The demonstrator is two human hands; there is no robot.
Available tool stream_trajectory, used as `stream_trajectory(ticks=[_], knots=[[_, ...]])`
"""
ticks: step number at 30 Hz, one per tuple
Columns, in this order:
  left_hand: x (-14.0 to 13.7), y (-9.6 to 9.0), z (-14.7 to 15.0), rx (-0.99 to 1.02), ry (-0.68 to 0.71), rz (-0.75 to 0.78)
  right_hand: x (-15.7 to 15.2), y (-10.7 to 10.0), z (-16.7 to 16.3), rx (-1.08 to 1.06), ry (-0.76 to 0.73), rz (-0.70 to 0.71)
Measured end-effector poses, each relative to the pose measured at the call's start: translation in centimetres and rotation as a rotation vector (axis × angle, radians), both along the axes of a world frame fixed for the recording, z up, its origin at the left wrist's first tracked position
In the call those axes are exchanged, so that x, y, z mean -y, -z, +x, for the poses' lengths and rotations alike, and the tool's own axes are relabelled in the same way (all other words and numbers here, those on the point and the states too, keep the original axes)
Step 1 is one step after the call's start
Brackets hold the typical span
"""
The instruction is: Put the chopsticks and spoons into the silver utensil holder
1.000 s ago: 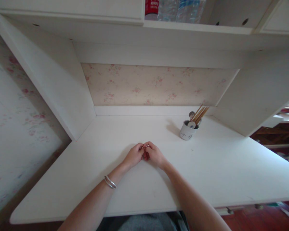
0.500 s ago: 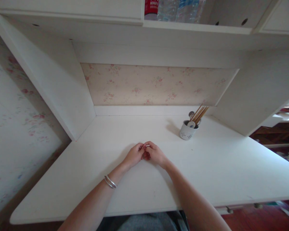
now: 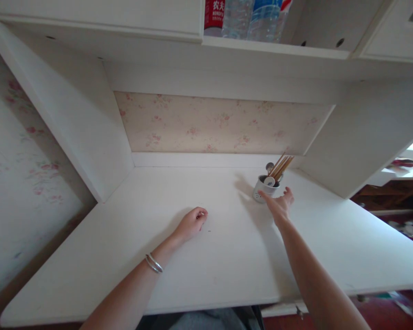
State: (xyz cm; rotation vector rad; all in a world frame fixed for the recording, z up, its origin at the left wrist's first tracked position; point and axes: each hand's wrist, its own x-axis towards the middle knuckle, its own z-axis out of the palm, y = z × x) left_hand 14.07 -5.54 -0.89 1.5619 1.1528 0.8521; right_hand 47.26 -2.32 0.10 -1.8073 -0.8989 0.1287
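A person's right hand (image 3: 278, 201) reaches across a white desk (image 3: 179, 284) to a perforated white utensil holder (image 3: 260, 186), which stands upright toward the far right, packed with wooden chopsticks (image 3: 282, 168), a metal spoon (image 3: 269, 167) and a white round-ended utensil (image 3: 269, 182). Thumb and fingers are spread well apart, the thumb in front of the holder's wall and the fingers out to its right; whether skin meets metal cannot be told from this angle. The left hand (image 3: 192, 223), below a pair of silver bangles (image 3: 155, 262), lies to the left near mid-desk, its fingers curled inward, with anything inside them hidden. The holder looks top-heavy, its chopsticks leaning far and right, so a knock from the thumb or a pull high on the rim could tip it and spill the contents. A hasty sweep of the fingers might also catch the sticks. The far ledge (image 3: 199, 159) and the right side panel (image 3: 333, 151) limit movement behind and beyond the holder, while the overhead shelf (image 3: 241, 48) caps the height at the far side. Bare desktop lies between the hands and toward the near edge, leaving the widest room there.
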Motion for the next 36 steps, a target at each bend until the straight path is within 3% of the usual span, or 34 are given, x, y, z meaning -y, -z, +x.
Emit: stream_trajectory(ticks=[6, 10, 13, 16, 20, 24, 27, 31, 36], knots=[[0.4, -1.0, -0.5, 0.113, -0.005, -0.120, -2.9, -0.1, -1.0, -0.061, -0.074, -0.019], [0.4, -2.1, -0.8, 0.323, -0.017, -0.209, -2.1, -0.7, -3.9, -0.120, -0.181, 0.030], [-0.1, -2.4, -0.9, 0.564, -0.029, -0.276, 0.3, -1.6, -7.5, -0.273, -0.442, 0.005], [-0.8, -2.7, -1.1, 0.792, -0.042, -0.397, 3.4, -2.9, -11.9, -0.462, -0.804, -0.079], [-1.0, -3.9, -1.7, 0.914, 0.013, -0.469, 6.5, -4.4, -17.1, -0.865, -1.136, -0.250], [-0.6, -4.8, -2.4, 0.864, -0.027, -0.410, 7.4, -5.1, -20.3, -1.262, -1.232, -0.434], [-0.5, -4.6, -2.7, 0.948, -0.113, -0.399, 7.6, -5.5, -21.5, -1.466, -1.298, -0.512], [-0.7, -3.9, -3.1, 1.060, -0.230, -0.418, 8.4, -5.6, -21.9, -1.609, -1.347, -0.573], [-2.1, -3.8, -3.9, 1.048, -0.335, -0.439, 9.6, -5.0, -21.3, -1.663, -1.436, -0.606]])
